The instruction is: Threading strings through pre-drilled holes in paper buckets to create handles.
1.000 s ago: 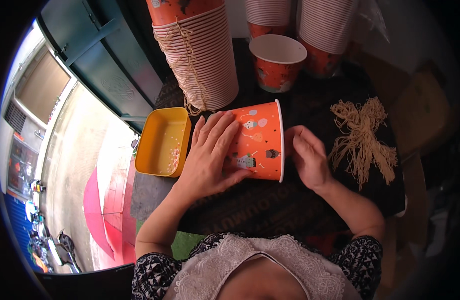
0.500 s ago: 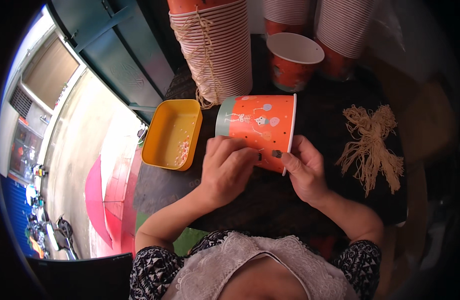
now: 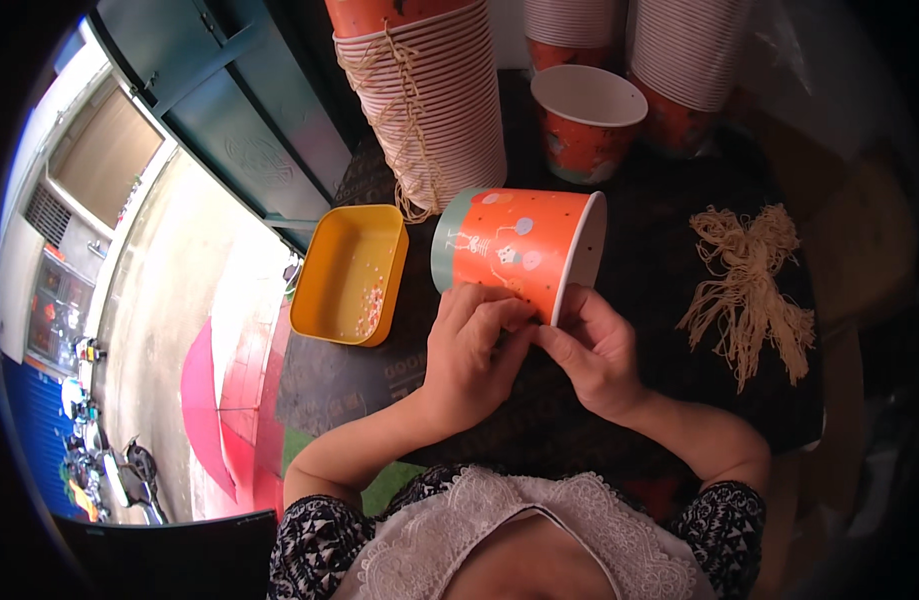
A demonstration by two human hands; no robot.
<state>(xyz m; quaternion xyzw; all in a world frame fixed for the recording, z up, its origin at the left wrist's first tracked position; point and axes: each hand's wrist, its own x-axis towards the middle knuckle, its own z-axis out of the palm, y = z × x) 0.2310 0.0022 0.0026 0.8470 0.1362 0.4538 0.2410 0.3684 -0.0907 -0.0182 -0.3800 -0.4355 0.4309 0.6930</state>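
Observation:
An orange paper bucket [image 3: 524, 245] with a green base band and printed skeletons and balloons lies tipped on its side, its white rim facing right. My right hand [image 3: 599, 350] grips the rim, with the thumb outside and the fingers partly hidden behind it. Against the near side of the bucket, my left hand [image 3: 474, 345] is closed in a pinch, its fingertips meeting my right thumb by the rim. Whatever sits between those fingertips is too small to make out. Left of my left hand stands a yellow plastic tub [image 3: 344, 275] with small pale and pink beads [image 3: 371, 308] inside.
A tall stack of paper buckets [image 3: 439, 110], draped with knotted string [image 3: 409, 90], rises behind the tub. One upright bucket [image 3: 589, 125] and two more stacks [image 3: 684, 60] stand farther back. A bundle of beige string [image 3: 749, 290] lies right on the dark table [image 3: 669, 410]. An open green door [image 3: 249, 130] borders the left.
The bucket has turned slightly, showing some of its inside and a shifted print. My left hand has slid right to the rim, and my right hand has moved lower on it.

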